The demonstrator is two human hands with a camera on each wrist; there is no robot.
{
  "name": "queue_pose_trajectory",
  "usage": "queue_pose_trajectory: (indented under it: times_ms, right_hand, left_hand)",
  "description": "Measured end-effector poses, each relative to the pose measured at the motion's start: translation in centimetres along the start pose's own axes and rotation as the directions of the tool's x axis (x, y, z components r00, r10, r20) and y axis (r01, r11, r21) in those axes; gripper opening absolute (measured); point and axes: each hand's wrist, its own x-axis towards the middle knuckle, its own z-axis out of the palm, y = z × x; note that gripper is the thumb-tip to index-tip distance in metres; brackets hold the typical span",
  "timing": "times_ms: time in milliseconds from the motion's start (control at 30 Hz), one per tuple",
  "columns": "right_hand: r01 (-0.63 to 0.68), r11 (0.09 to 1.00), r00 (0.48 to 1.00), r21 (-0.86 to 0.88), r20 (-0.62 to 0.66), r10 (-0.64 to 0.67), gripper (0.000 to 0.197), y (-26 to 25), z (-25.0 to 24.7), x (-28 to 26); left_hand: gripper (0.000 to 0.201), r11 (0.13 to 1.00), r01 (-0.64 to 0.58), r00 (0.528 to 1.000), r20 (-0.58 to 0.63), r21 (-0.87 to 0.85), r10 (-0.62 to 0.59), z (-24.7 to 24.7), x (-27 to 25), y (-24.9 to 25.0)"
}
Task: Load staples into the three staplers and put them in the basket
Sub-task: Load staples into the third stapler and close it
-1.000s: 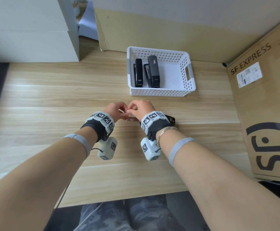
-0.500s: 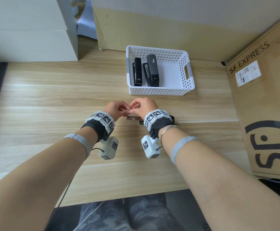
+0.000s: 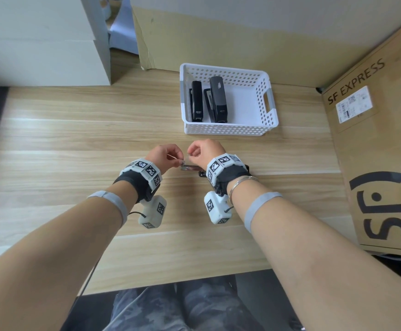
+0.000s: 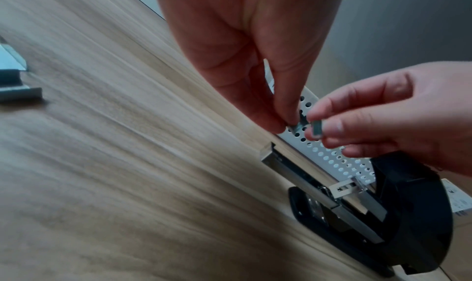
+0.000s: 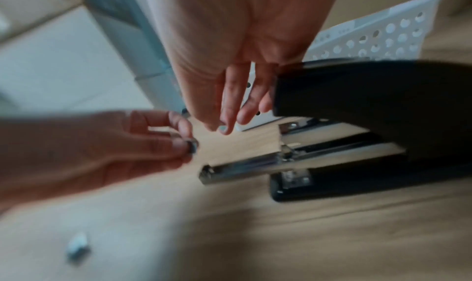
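Observation:
Two black staplers (image 3: 196,101) (image 3: 218,99) lie side by side in the white perforated basket (image 3: 225,129). A third black stapler (image 5: 357,144) lies open on the wooden table under my right wrist, its metal staple tray (image 4: 281,168) slid out toward the left. Just above the tray my left hand (image 3: 179,161) pinches a short piece of staples (image 4: 293,127). My right hand (image 3: 191,152) pinches another short piece of staples (image 4: 316,128) close beside it. A small gap separates the two pieces.
Loose staple pieces lie on the table to the left (image 4: 20,95) and near me (image 5: 76,243). A large SF Express cardboard box (image 3: 381,139) stands at the right, white boxes (image 3: 39,39) at the back left, and a cardboard panel (image 3: 218,37) behind the basket.
My hands were pressed together on the staples. They have drawn slightly apart, each now holding its own piece. The staplers and basket have stayed where they were.

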Motion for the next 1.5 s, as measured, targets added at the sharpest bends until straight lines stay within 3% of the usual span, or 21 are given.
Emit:
queue_pose_trajectory:
  times_ms: [133, 233, 633, 800, 1033, 1233, 1367, 1500]
  right_hand:
    - [0.084, 0.952, 0.992, -0.293, 0.118, -0.051, 0.025, -0.1, 0.1, -0.6]
    - [0.105, 0.92, 0.993, -0.377, 0.09, -0.076, 0.023, 0.1, 0.5, -0.8]
    - [0.109, 0.877, 0.994, -0.469, 0.08, -0.081, 0.019, 0.8, 2.3, 0.2]
    - [0.064, 0.871, 0.992, -0.487, 0.124, -0.003, 0.021, 0.5, 2.1, 0.7]
    - [0.002, 0.856, 0.995, -0.517, 0.087, 0.05, 0.017, 0.1, 2.3, 1.1]
    - [-0.074, 0.88, 0.992, -0.469, 0.057, 0.114, 0.021, 0.5, 0.9, 0.9]
    - [0.007, 0.986, 0.998, -0.166, 0.065, 0.004, 0.024, -0.7, 0.9, 0.8]
    - [0.024, 0.999, 0.985, -0.027, 0.169, -0.019, 0.026, -1.2, 0.8, 1.0]
  left_hand:
    - [0.034, 0.999, 0.037, 0.999, -0.033, -0.011, -0.037, -0.3, -0.1, -0.7]
    - [0.032, 0.999, 0.035, 0.999, -0.04, -0.019, -0.036, -0.4, -0.2, -0.9]
    - [0.032, 0.995, 0.098, 0.995, 0.0, -0.004, -0.098, -0.7, -0.6, -1.0]
    - [0.034, 0.996, 0.08, 0.997, -0.002, 0.026, -0.08, -0.7, -0.7, -0.8]
    - [0.037, 0.996, 0.057, 0.998, 0.008, 0.068, -0.058, -0.5, -0.5, -0.7]
    - [0.038, 0.993, -0.004, 1.0, 0.011, 0.121, 0.002, -0.2, -0.4, -0.1]
    - [0.023, 0.987, 0.007, 1.0, 0.006, 0.161, -0.008, 0.0, -0.1, 0.5]
    - [0.027, 0.987, -0.011, 1.0, -0.013, 0.162, 0.013, -0.1, 0.0, 0.8]
